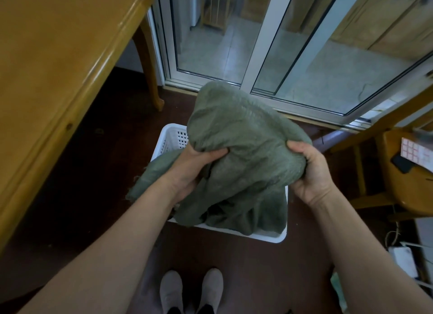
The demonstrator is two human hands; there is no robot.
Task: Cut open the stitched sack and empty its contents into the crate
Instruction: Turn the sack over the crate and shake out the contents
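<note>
A grey-green woven sack (246, 135) is held up over a white perforated plastic crate (174, 138) on the dark floor. The sack's bulging closed end points up and away; its loose lower part droops into the crate and over the crate's left rim. My left hand (194, 168) grips a fold of the sack on its left side. My right hand (309, 170) grips the sack's right edge. The sack covers the inside of the crate, so any contents are hidden.
A wooden table (54, 79) runs along the left, one leg (150, 79) near the crate. Glass sliding doors (281, 56) stand just beyond it. A wooden chair (407, 173) with small items is at right. My shoes (191, 290) are near the bottom edge.
</note>
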